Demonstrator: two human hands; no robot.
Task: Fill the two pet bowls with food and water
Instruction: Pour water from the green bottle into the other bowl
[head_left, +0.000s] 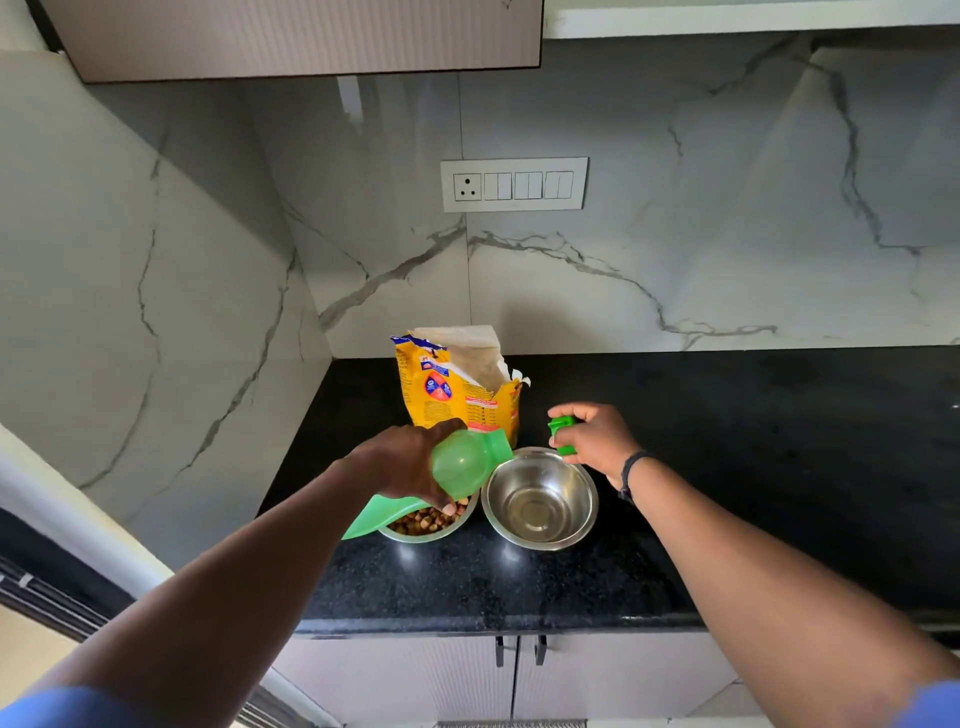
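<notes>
Two steel bowls stand side by side on the black counter (727, 467). The left bowl (415, 532) holds brown kibble, partly hidden by my arm and a green scoop (371, 519) resting on its rim. The right bowl (540, 501) has clear water in its bottom. My left hand (410, 462) grips a green bottle (470, 460) tilted sideways, its open mouth over the right bowl's near-left rim. My right hand (597, 439) holds the green bottle cap (562, 434) just behind the right bowl.
An opened yellow pet food bag (457, 384) stands upright behind the bowls, against the marble backsplash. A switch panel (514, 184) is on the wall above. Cabinet doors with black handles (519, 649) sit below the counter edge. A marble side wall closes the left.
</notes>
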